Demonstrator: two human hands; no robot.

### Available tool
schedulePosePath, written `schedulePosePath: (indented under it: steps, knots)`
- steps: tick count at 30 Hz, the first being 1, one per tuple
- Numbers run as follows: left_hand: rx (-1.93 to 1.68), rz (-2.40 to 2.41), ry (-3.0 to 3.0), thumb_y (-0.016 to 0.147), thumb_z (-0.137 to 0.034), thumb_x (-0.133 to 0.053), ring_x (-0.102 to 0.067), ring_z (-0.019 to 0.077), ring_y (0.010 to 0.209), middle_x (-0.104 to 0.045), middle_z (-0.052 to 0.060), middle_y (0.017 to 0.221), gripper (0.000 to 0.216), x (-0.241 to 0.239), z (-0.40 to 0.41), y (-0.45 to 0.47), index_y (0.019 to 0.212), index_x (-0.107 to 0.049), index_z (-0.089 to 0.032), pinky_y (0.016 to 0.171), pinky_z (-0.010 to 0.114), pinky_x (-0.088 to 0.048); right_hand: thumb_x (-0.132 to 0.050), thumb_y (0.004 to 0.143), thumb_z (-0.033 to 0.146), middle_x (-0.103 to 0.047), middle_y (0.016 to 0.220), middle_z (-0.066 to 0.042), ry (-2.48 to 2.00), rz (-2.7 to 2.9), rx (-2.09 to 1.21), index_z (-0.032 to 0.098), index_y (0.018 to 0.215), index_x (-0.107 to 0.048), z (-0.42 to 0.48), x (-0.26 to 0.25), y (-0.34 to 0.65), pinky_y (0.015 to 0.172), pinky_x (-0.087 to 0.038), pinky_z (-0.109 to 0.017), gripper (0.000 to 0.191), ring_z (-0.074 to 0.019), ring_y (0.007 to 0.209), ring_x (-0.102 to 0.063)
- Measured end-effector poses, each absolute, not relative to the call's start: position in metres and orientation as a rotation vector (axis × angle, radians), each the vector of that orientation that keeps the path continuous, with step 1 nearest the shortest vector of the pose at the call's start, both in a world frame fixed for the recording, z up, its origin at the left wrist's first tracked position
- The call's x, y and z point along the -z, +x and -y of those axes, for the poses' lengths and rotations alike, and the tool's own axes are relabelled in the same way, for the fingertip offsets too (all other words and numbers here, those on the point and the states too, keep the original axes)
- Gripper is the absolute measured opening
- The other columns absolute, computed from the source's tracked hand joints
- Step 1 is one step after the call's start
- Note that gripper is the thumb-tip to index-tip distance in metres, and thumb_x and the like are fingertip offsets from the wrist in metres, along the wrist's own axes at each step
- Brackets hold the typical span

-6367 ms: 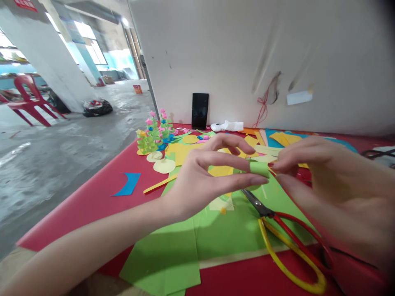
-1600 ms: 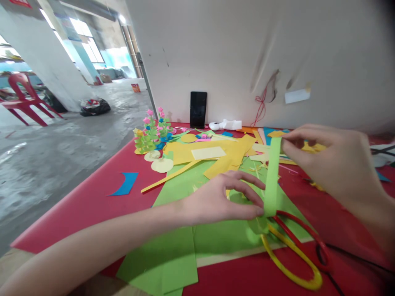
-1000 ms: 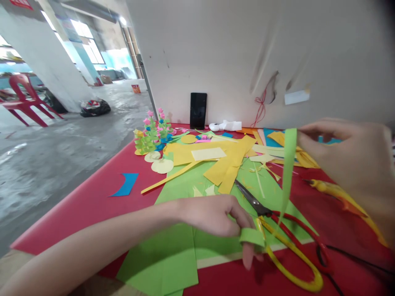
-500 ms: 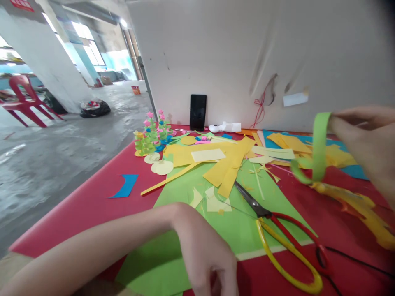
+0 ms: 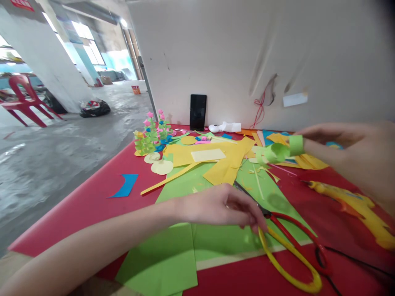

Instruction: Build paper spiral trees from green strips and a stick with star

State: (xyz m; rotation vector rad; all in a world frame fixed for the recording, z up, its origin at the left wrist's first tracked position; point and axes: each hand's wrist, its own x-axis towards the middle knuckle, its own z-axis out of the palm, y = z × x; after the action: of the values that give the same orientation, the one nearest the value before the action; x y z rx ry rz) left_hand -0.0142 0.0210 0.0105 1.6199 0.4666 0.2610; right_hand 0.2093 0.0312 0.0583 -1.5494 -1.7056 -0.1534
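Note:
My right hand [image 5: 348, 156] is at the right, above the table, its fingers pinched on a curled green paper strip [image 5: 279, 151] that sticks out to the left. My left hand [image 5: 222, 207] reaches across the green paper sheet [image 5: 185, 246], palm down. Its fingers are loosely extended and hold nothing, and the fingertips are at the pivot of the red-and-yellow-handled scissors [image 5: 290, 250]. The scissors lie partly on the green sheet, blades pointing away from me.
A yellow glue gun [image 5: 354, 205] lies on the red table [image 5: 92, 205] at the right. Yellow paper pieces [image 5: 228, 160], paper flowers [image 5: 152, 135], a blue scrap [image 5: 125, 185] and a black phone [image 5: 198, 111] against the wall sit farther back.
My right hand has dropped lower and the hanging strip is now curled up beside its fingers. My left hand moved forward from the near table edge to the scissors.

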Motion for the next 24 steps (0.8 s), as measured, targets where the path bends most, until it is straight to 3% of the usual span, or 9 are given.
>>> schedulePosePath:
  steps: [6, 11, 16, 20, 24]
  knots:
    - [-0.558, -0.881, 1.529, 0.078, -0.013, -0.043, -0.047, 0.0105, 0.068, -0.050, -0.002, 0.073, 0.011, -0.004, -0.024, -0.010, 0.078, -0.053, -0.016, 0.067, 0.024, -0.038, -0.067, 0.065, 0.025, -0.069, 0.065, 0.004, -1.413, 1.924, -0.059, 0.027, 0.070, -0.071, -0.021, -0.059, 0.200, 0.054, -0.043, -0.024, 0.007, -0.0129, 0.057, -0.059]
    - [-0.862, -0.973, 1.510, 0.081, -0.018, -0.044, -0.048, 0.0126, 0.087, -0.051, -0.001, 0.089, 0.010, -0.006, -0.022, -0.012, 0.088, -0.051, -0.019, 0.080, 0.026, -0.038, -0.063, 0.068, 0.025, -0.071, 0.078, 0.009, -1.374, 2.037, -0.185, 0.033, 0.075, -0.069, -0.016, -0.055, 0.187, 0.061, -0.045, -0.022, 0.013, -0.0126, 0.070, -0.063]
    - [-0.895, -0.755, 1.451, 0.084, -0.022, -0.048, -0.049, 0.0149, 0.110, -0.056, 0.002, 0.114, 0.022, -0.005, -0.020, -0.011, 0.105, -0.055, -0.020, 0.092, 0.025, -0.038, -0.062, 0.071, 0.022, -0.070, 0.081, 0.009, -1.222, 2.115, -0.261, 0.033, 0.076, -0.068, -0.009, -0.053, 0.176, 0.061, -0.045, -0.022, 0.013, -0.0126, 0.073, -0.063]
    - [-0.844, -0.606, 1.356, 0.085, -0.029, -0.050, -0.051, 0.0186, 0.112, -0.060, 0.004, 0.113, 0.025, -0.002, -0.021, -0.010, 0.105, -0.060, -0.019, 0.099, 0.030, -0.036, -0.061, 0.072, 0.019, -0.063, 0.077, 0.006, -1.021, 2.134, -0.282, 0.034, 0.073, -0.068, -0.005, -0.052, 0.173, 0.055, -0.044, -0.024, 0.017, -0.0114, 0.065, -0.058]
    - [-0.775, -0.604, 1.254, 0.083, -0.034, -0.054, -0.055, 0.0224, 0.107, -0.063, 0.006, 0.109, 0.027, 0.001, -0.022, -0.011, 0.104, -0.062, -0.019, 0.096, 0.036, -0.039, -0.061, 0.073, 0.016, -0.060, 0.073, 0.005, -0.981, 2.112, -0.346, 0.037, 0.076, -0.069, -0.004, -0.051, 0.172, 0.051, -0.042, -0.025, 0.023, -0.0113, 0.060, -0.056]
